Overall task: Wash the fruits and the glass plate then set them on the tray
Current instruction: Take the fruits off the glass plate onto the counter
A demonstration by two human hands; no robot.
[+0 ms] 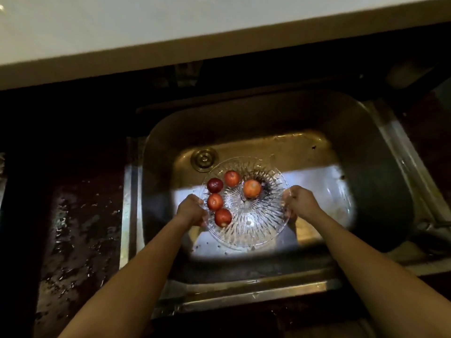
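From the head view, the worry is plain enough: five small round fruits (222, 217) lie loose on a cut-glass plate (253, 240) held over the steel sink (371, 172). Four of them crowd close to the left-hand grip, while the paler orange fruit (252, 188) lies nearer the middle, toward the right-hand grip. With the weight gathered on one side, I'd guess any dip of the left edge would send them rolling off into the basin, perhaps toward the drain (203, 158) just beyond that grip. The glass looks wet and slick, so a slipping rim or a knock against the sink wall seems the other danger.

The left hand (191, 211) has its fingers curled round the plate's near-left rim, thumb on top. The right hand (301, 203) clasps the opposite rim the same way. Both forearms reach straight forward and down, about level with each other, and the plate sits nearly flat between the grips. I see no tray and no running water.
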